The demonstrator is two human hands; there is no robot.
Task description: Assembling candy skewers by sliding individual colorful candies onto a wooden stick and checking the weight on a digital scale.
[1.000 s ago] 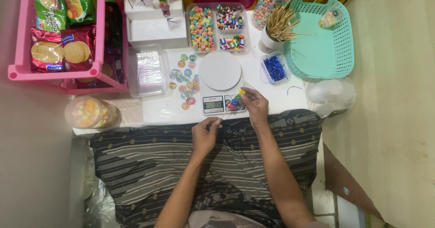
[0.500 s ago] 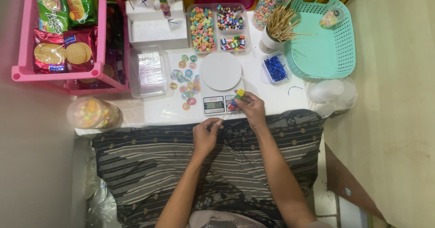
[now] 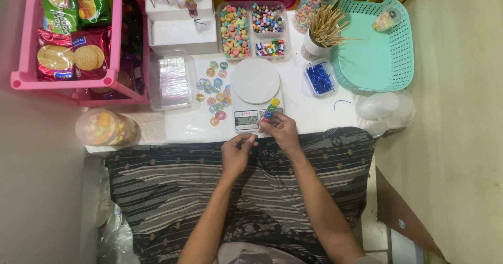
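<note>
Both hands sit close together at the near edge of the white table. Right hand pinches a small pack of colourful candy between its fingers, and the pack sticks up over the front of the little white kitchen scale. Left hand is curled, with its fingertips almost touching the right hand; I cannot tell if it holds anything.

Just left of the scale lie round stickers in a loose bunch. Behind the scale is a clear box of sweets. To the right are a small tub of blue bits, a cup of wooden sticks and a green basket. Far left stands a pink rack with biscuit packs.
</note>
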